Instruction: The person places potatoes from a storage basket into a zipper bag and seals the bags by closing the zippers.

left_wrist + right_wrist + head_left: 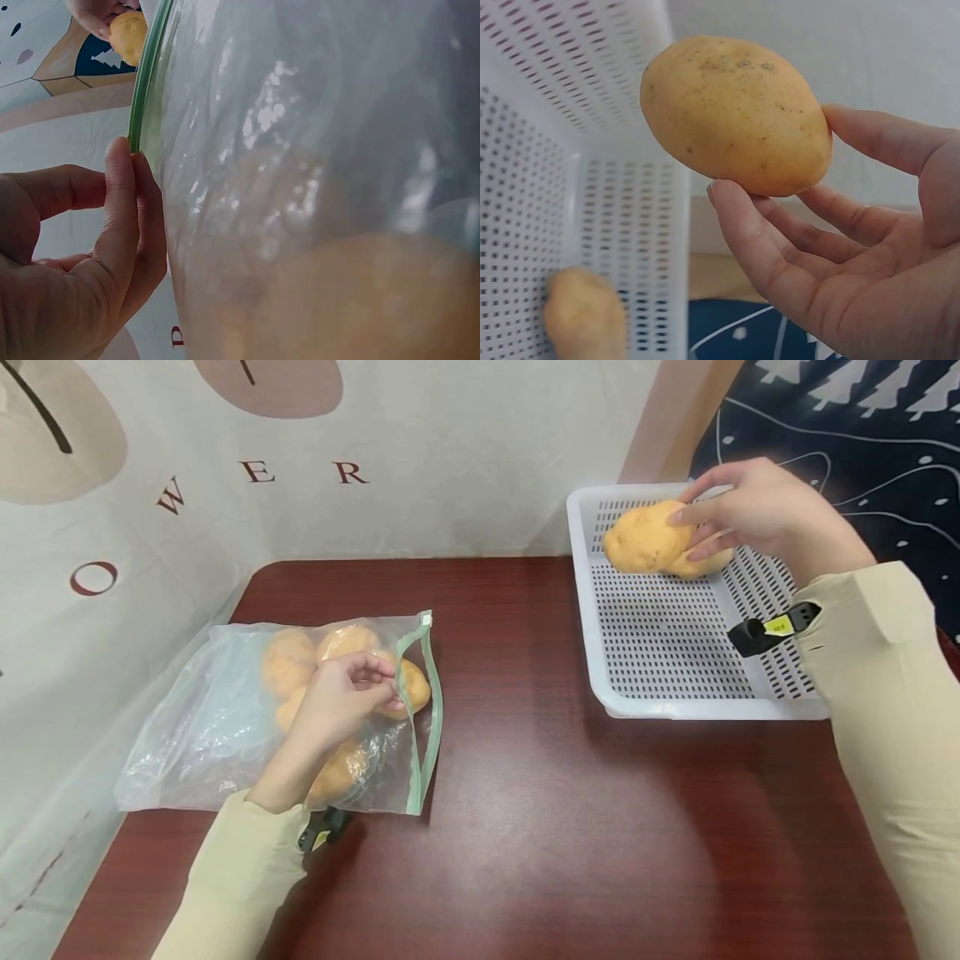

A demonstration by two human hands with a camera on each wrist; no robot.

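My right hand [772, 518] holds a yellow potato [641, 539] above the white perforated basket [712, 708], fingertips and thumb around one end of it. The right wrist view shows that potato [735, 116] up close, with small dark specks on its skin. Another potato [703, 562] lies in the basket, partly covered by my fingers. On the left, a clear zip bag [202, 718] with a green-edged mouth lies with several potatoes inside. My left hand [337, 693] pinches the bag near its mouth; in the left wrist view the fingertips are at the green zip strip [142, 97].
The dark red wooden table [510, 827] stretches between the bag and the basket. Behind it hangs a pale printed cloth [465, 460] with letters. A dark blue cloth [900, 468] with white trees is behind the basket at right.
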